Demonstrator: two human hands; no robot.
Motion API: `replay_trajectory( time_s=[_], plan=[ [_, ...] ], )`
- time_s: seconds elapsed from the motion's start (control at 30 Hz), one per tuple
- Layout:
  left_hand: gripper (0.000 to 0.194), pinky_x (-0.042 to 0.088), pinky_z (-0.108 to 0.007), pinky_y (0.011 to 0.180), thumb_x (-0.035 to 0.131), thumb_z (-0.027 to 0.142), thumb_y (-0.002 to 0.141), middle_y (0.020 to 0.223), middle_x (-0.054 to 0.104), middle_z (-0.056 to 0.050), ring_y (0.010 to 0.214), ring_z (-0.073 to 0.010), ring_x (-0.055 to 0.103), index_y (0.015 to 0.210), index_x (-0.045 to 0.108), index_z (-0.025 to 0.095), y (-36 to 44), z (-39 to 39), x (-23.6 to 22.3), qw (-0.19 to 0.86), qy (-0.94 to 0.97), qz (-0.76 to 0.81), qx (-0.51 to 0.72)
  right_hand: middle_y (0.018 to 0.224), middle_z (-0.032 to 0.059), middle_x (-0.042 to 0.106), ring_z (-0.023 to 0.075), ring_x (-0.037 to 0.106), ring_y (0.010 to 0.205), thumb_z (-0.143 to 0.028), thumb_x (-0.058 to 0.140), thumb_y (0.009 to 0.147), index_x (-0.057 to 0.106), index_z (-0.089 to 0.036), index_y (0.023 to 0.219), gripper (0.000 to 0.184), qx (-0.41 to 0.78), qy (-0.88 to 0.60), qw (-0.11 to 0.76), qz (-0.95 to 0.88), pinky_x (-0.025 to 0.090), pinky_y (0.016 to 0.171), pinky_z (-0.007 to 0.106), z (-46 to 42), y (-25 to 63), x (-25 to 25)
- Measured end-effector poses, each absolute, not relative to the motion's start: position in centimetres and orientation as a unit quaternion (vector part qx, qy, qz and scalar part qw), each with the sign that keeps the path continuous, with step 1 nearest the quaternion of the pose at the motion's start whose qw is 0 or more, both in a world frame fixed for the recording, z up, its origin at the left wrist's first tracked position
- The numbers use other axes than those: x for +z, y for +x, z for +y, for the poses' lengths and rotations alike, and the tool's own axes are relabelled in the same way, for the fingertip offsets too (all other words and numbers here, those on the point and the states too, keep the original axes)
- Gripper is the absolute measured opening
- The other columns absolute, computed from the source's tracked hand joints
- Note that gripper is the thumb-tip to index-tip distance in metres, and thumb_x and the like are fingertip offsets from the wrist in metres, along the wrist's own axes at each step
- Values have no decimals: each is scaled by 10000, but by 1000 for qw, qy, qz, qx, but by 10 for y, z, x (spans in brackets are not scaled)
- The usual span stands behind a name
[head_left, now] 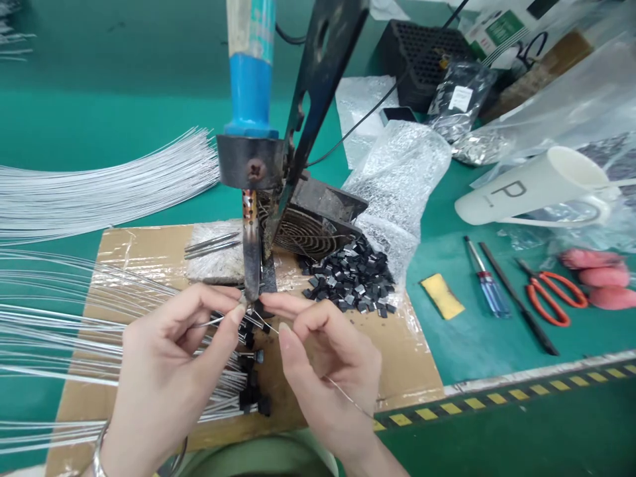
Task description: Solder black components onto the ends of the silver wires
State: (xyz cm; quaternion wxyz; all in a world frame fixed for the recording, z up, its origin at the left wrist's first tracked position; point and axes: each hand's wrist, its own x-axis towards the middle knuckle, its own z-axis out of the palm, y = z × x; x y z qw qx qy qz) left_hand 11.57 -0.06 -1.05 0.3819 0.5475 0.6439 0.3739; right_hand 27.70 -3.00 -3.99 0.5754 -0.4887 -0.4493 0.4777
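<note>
A soldering iron (251, 93) with a blue collar is clamped in a black metal bracket (318, 79), its tip (251, 271) pointing down. Just below the tip, my left hand (169, 364) pinches a thin wire (211, 322); the wire's end is hidden by the fingers and the tip. Thin solder wire (350, 399) runs through my right hand (332, 364), pinched between thumb and fingers and reaching toward the tip. Beneath the hands, several wires with black connectors (253, 391) on their ends lie on the cardboard (402, 371).
A heap of small black connectors (352, 278) lies beside a fan (313, 232). White wires (109, 185) fan out at left. On the right are a yellow sponge (442, 296), a screwdriver (489, 285), orange-handled pliers (551, 295) and a white mug (536, 189).
</note>
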Motion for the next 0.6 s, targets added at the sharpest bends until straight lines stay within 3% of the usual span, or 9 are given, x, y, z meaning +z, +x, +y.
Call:
replay_trajectory(
  time_s=[0.6],
  plan=[
    [92,490,-161,517,764,260,861,904,832,-3,681,-123,720,771,776,249,117,1,-8,397,540,635,385,1225,37,865,203,829,1145,-9,706,920,647,-258,856,264,472,-488,578,-453,637,1014,307,-28,275,-39]
  ],
)
